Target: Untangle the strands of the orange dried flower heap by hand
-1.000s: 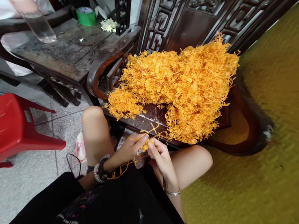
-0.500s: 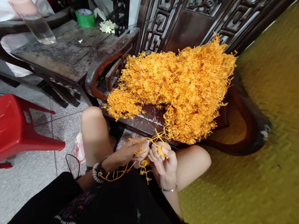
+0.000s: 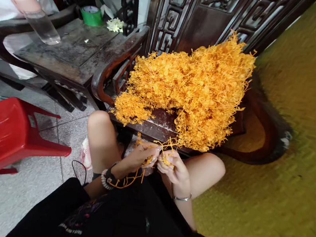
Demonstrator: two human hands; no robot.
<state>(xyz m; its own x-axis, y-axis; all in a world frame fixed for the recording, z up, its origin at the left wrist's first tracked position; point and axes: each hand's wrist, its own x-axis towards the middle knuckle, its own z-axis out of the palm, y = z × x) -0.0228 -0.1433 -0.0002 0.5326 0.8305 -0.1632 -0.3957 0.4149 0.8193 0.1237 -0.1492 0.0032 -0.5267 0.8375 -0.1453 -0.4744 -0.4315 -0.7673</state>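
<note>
Between my knees, my left hand (image 3: 142, 155) and my right hand (image 3: 176, 168) work close together, almost touching. Both have their fingers pinched on thin orange branching strands (image 3: 166, 144), which cross the small gap between them. A loose length of the same strand (image 3: 126, 182) loops below my left hand towards the wrist. More orange bits show in my right fingers. Just beyond lies a big heap of orange branching strands (image 3: 193, 88) on a dark wooden chair (image 3: 159, 125). Whether the strands are plant or plastic I cannot tell.
To the left stand a red plastic stool (image 3: 0, 136) and a dark wooden side table (image 3: 73, 47). On that table are a clear bottle with a pink cap (image 3: 42, 24), green tape (image 3: 91, 16) and pale flowers (image 3: 115, 25). A yellow-brown textured surface (image 3: 277, 203) fills the right.
The strand ends that dangled below and between my hands have mostly gone from there. My fingers have shifted slightly on the strands. The view has moved a little.
</note>
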